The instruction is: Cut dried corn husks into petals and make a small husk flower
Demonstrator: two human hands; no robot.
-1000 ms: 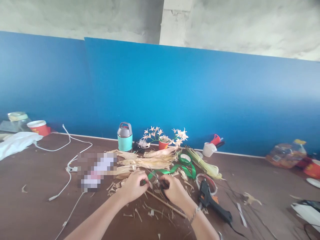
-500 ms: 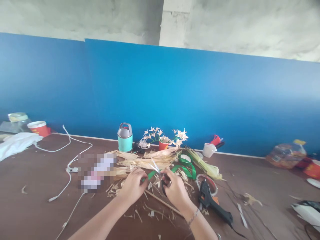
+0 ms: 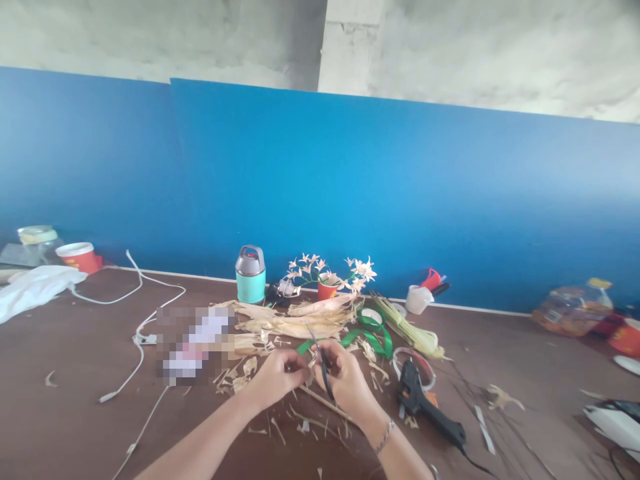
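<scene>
My right hand is closed around the handles of a pair of scissors, whose blades point up and slightly left, close together. My left hand is closed in a pinch just left of the scissors, its fingertips near those of my right hand. Whatever small thing sits between the left fingers is too blurred to name. Behind the hands shows a short stretch of green ribbon. More ribbon curls around its roll to the right. Dried corn husks lie just beyond the hands.
A black glue gun lies right of my right hand, beside a tape roll. A thin stick and husk scraps lie beneath the hands. Behind stand a turquoise flask and a red cup with pale flowers. White cables run at left.
The scissors have gone from spread blades to nearly closed and turned more upright. My left hand has moved slightly right and down, away from the green ribbon, closer to my right hand.
</scene>
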